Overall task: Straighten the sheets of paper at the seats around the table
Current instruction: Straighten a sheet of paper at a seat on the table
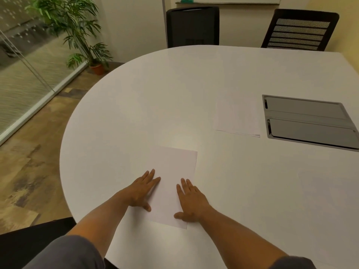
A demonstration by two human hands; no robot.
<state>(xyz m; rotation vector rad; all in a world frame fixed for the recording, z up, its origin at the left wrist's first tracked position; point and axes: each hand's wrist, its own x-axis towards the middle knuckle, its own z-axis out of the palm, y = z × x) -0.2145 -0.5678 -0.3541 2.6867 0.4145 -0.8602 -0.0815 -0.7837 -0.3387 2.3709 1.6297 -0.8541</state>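
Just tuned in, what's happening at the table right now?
A person has both hands flat on a single sheet of paper near the curved edge of the white table. The left hand presses its left side and the right hand its right side; the sheet lies slightly askew. A small stack of paper sits untouched farther off, beside the grey cable hatch. Two black chairs stand at the far side.
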